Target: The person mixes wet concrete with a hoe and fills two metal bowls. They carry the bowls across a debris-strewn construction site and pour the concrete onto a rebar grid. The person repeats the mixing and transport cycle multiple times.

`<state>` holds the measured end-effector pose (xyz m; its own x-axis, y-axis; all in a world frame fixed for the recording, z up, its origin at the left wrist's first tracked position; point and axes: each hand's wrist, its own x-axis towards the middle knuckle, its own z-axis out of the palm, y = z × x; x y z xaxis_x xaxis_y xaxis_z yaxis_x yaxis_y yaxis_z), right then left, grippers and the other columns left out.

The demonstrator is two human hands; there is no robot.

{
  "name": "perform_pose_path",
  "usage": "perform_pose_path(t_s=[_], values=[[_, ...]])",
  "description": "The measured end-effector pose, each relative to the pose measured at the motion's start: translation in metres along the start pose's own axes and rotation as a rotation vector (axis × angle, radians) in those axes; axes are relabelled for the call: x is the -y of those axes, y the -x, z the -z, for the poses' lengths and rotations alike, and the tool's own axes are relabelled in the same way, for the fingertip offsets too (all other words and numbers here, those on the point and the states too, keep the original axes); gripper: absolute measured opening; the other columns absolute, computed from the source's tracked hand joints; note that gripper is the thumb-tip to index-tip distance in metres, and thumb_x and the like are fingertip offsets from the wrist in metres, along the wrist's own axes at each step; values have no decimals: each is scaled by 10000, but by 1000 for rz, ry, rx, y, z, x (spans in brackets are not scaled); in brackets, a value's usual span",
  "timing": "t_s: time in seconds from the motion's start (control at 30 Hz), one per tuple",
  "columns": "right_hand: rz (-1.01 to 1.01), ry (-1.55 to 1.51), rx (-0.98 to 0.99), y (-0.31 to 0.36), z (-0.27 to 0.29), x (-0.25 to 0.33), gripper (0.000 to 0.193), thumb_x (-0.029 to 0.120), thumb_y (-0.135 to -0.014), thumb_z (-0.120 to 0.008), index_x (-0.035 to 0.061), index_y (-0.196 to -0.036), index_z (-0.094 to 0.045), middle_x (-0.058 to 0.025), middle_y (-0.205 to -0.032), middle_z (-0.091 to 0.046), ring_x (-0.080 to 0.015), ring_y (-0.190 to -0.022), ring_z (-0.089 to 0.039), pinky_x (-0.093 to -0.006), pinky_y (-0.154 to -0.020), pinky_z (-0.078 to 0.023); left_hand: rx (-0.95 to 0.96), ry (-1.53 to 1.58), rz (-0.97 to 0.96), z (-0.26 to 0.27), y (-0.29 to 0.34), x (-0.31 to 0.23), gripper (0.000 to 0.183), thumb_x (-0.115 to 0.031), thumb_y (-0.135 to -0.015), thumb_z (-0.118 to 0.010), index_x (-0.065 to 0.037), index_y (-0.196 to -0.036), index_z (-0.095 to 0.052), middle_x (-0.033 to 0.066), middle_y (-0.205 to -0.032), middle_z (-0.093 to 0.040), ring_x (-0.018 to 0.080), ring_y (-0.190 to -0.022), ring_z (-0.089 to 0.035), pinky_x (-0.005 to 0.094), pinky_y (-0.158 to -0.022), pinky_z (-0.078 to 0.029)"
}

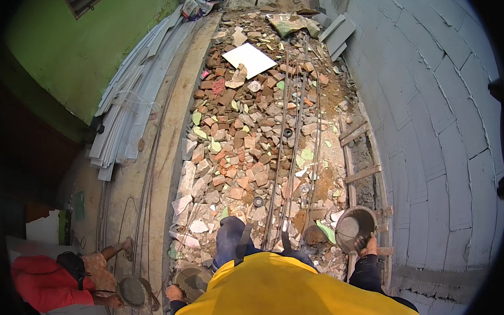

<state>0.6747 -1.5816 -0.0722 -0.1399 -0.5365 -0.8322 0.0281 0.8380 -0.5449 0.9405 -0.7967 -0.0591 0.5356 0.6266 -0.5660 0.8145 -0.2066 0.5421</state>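
Observation:
At my right side, my right hand (369, 246) grips the lower rim of a round dark bucket (346, 228). Its fingers curl over the edge, and the bucket is tilted so that its inside shows grey. My left hand (174, 293) is closed at the left edge of another round bucket (193, 278), partly hidden behind my yellow top. The bucket on the left hangs low beside my leg, and its inside looks grey-brown. Both forearms are in dark sleeves.
Broken brick rubble (242, 141) covers the ground ahead, with long steel bars (287, 126) across it. A wooden ladder-like frame (361, 174) lies along the grey block wall (434, 117). At left, a co-worker in red (46, 282) holds a bucket (132, 293). White panels (127, 101) line the green wall.

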Motion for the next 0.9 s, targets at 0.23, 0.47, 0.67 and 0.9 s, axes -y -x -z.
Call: perform_pose_path(t_s=[0.23, 0.47, 0.67, 0.9], values=[[134, 9, -165, -19, -233, 53, 407, 589, -923, -528, 202, -1022, -606, -62, -923, -606, -273, -879, -581, -497, -826, -492, 55, -329, 119, -137, -102, -152, 300, -165, -888, -501, 31, -980, -709, 237, -1034, -691, 321, -926, -682, 423, -802, -527], [163, -52, -157, 1, -410, 129, 557, 496, -945, -560, 42, -1268, -572, -159, -1155, -629, -322, -961, -633, -537, -824, -503, 38, -408, -430, -277, -230, -467, 380, -175, -890, -457, 64, -1095, -670, 312, -1121, -668, 428, -1074, -643, 464, -899, -498], [113, 84, -294, -47, -550, 145, 435, 463, -954, -517, 122, -1214, -588, -107, -1121, -616, -295, -921, -632, -524, -905, -470, 162, -116, -737, -420, -259, -776, 260, -164, -925, -470, 34, -997, -622, 179, -947, -676, 295, -871, -628, 384, -805, -474], [-199, 177, -383, -117, -717, 200, 397, 495, -944, -485, 167, -1121, -622, -85, -998, -656, -318, -857, -627, -584, -793, -457, 32, -50, -737, -580, -227, -968, 219, -139, -938, -443, 31, -946, -581, 121, -826, -621, 234, -779, -581, 376, -734, -459]])
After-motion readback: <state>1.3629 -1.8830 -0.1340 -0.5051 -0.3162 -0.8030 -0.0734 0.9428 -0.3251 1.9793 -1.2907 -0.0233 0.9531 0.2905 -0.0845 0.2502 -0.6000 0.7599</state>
